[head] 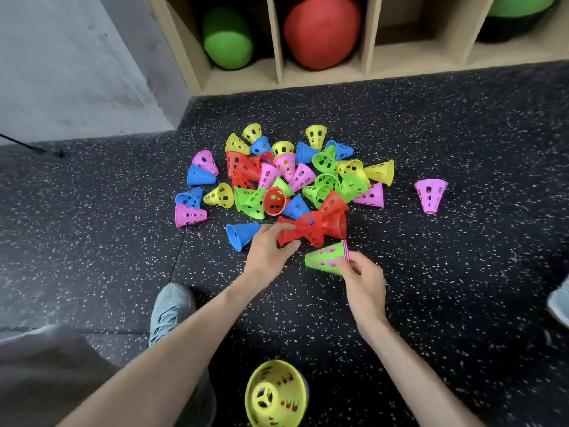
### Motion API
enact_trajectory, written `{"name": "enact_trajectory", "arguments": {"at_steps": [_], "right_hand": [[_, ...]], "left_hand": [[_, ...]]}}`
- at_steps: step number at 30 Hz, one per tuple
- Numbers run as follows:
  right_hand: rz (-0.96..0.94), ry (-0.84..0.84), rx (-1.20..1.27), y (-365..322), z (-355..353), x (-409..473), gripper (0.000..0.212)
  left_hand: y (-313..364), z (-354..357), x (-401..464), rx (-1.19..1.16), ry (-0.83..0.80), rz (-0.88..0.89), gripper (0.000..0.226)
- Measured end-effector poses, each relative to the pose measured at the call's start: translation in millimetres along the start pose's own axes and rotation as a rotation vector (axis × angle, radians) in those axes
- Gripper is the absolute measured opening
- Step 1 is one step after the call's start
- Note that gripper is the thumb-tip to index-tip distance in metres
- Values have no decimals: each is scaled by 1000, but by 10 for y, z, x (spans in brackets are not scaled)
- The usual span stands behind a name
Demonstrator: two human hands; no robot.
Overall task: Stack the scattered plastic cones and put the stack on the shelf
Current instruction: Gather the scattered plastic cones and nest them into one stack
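Several perforated plastic cones in yellow, blue, pink, red and green lie in a heap [289, 174] on the dark speckled floor. My left hand [271, 251] grips a red cone [295, 231] at the heap's near edge, with another red cone [334, 224] touching its tip. My right hand [363, 282] pinches a small stack with a green cone [324, 258] outside and a pink one inside. A yellow stack [277, 394] stands at the bottom of the view, mouth up. One pink cone [430, 194] sits apart on the right. The wooden shelf [278, 44] is beyond the heap.
The shelf compartments hold a green ball [228, 40], a red ball [321, 30] and a green object [520, 7] at top right. A grey wall [77, 72] is at the left. My shoe [171, 309] is on the floor near my left arm; another shoe [560, 300] shows at the right edge.
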State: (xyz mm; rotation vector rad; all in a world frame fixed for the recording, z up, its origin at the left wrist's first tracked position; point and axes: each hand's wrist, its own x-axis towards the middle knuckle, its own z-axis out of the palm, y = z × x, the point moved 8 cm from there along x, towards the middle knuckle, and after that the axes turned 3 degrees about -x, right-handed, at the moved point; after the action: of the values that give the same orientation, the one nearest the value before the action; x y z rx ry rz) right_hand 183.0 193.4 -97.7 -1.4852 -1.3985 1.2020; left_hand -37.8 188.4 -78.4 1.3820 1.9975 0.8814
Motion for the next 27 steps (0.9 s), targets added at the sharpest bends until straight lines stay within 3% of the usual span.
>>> {"name": "enact_trajectory", "arguments": {"at_steps": [5,8,13,18,22,27], "right_hand": [[74,93,6,184,-141,58,13],[85,100,4,258,-202,70,14],[106,146,-14,281,-316,88,12],[59,289,-4,-54,-445,98,14],[-44,172,-41,-410,-376,85,15],[-139,-56,-79,-659,-187,-140,14]], "left_hand": [[24,227,308,324,-154,84,47],[59,305,404,441,-146,120,34],[111,248,356,408,-37,194,18],[203,79,91,382,-135,262,15],[382,-91,-202,388,-227,361,14],[529,-326,-528,283,-195,409,9]]}}
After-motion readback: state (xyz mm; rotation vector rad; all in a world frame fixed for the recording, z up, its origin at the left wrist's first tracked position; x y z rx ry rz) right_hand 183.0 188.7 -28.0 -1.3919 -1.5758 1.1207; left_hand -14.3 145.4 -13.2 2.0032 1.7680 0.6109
